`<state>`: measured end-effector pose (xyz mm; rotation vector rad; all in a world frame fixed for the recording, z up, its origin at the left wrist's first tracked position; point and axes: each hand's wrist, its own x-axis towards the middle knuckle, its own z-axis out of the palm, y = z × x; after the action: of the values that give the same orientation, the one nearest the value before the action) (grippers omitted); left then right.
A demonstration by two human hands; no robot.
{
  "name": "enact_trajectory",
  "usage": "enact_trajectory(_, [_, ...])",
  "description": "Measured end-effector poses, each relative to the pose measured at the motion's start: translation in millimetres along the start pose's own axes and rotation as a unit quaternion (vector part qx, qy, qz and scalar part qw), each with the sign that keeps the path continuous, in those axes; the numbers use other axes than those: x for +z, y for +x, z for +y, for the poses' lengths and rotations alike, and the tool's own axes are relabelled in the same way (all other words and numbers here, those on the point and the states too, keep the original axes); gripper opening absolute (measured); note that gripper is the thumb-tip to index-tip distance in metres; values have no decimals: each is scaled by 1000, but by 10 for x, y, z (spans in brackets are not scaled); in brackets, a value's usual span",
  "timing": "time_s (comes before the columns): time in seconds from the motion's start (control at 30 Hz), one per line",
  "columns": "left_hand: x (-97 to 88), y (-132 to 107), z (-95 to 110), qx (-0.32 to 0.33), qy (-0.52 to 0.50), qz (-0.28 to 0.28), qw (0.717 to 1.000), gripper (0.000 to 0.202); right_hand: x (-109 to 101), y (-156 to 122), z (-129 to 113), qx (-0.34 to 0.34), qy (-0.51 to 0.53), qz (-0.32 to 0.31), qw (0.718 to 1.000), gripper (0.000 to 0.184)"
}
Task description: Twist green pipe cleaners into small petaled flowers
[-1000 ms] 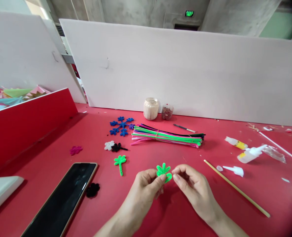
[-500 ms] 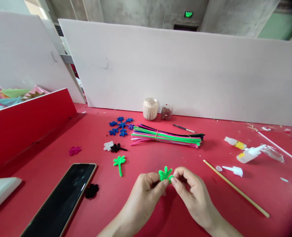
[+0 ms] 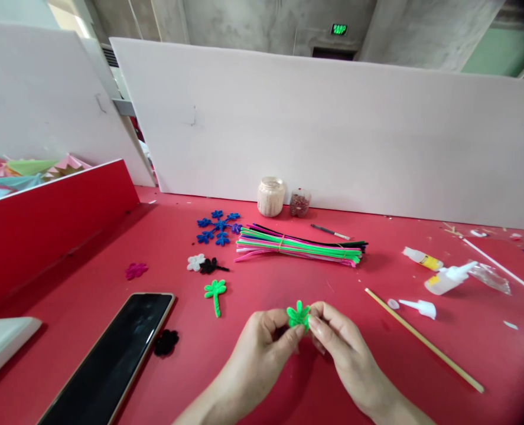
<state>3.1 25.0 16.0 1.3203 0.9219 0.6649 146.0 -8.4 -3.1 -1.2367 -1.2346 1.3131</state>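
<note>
A bright green pipe cleaner flower (image 3: 298, 314) with several looped petals is held up between both hands, above the red table (image 3: 315, 383). My left hand (image 3: 266, 345) pinches it from the left, thumb over its lower part. From the right, my right hand (image 3: 339, 336) pinches a petal at its edge between thumb and index finger. Part of the flower is hidden by the fingertips. To the left lies a similar green flower with a twisted stem (image 3: 216, 295). Behind the hands rests a banded bundle of coloured pipe cleaners (image 3: 299, 245).
Left are a phone (image 3: 111, 360), a black flower (image 3: 166, 342), a magenta flower (image 3: 136, 271), white and black flowers (image 3: 196, 262) and a blue snowflake shape (image 3: 220, 226). Right are a wooden stick (image 3: 423, 339), glue bottles (image 3: 448, 278) and a nozzle (image 3: 421, 306). Jars (image 3: 271, 198) stand behind.
The right fingers have shifted slightly on the flower's right petal. Both hands stay in nearly the same place, and the whole view has moved a little.
</note>
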Motion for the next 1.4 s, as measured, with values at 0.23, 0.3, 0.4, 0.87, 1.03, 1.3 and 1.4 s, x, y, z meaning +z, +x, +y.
enact_trajectory(0.23, [-3,11,-26,-21,-16,8,1000,23,-77,39,-58,-23,-46,15,999,23])
enact_trajectory(0.3, [-3,18,-41,-13,-15,0,1000,23,-88,34,-69,-31,-66,-2,997,22])
enact_trajectory(0.4, [-10,27,-48,1,-18,-28,999,21,-82,12,-90,-45,-100,-25,994,20])
enact_trajectory(0.87, [-19,-1,37,-3,-64,-43,997,26,-18,-46,-168,-40,-120,-36,991,22])
enact_trajectory(1.03, [-10,-11,88,-1,-99,-50,994,26,-18,-54,-190,-26,-127,-32,991,22])
enact_trajectory(1.3, [-3,-18,69,22,-83,-41,995,22,-42,-38,-151,-44,-111,-31,992,22])
enact_trajectory(1.4, [8,-17,16,32,-41,-23,998,23,-55,-25,-134,-44,-105,-9,994,22])
